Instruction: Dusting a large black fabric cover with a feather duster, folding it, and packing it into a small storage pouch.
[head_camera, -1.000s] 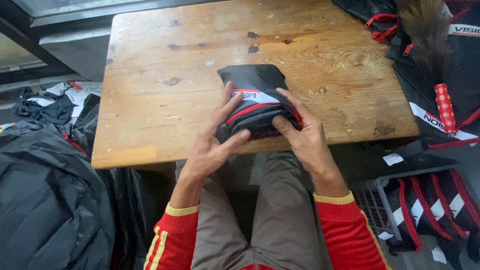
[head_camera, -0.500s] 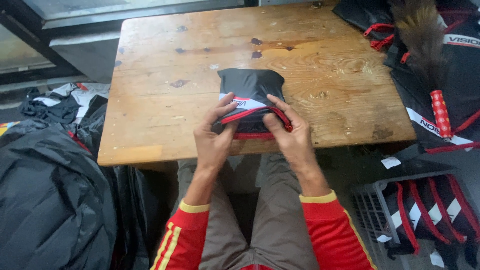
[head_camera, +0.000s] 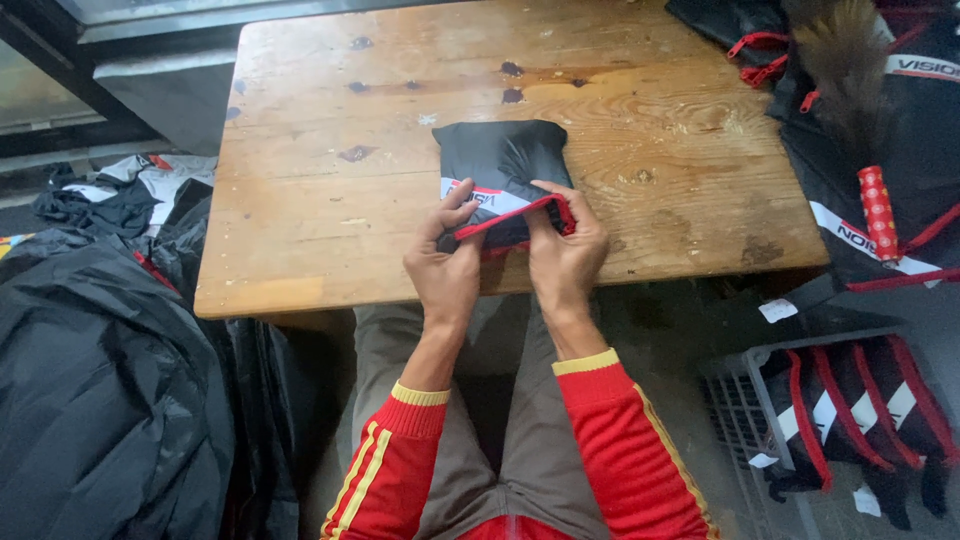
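We see the left hand (head_camera: 447, 268) and the right hand (head_camera: 566, 252) both grasping the red-trimmed edge of a black pouch (head_camera: 503, 170). The pouch lies on the wooden table (head_camera: 330, 220), near its front edge.

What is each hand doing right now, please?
Left hand: closed, pinching the red edge of the black pouch.
Right hand: closed, gripping the same pouch at its red edge.
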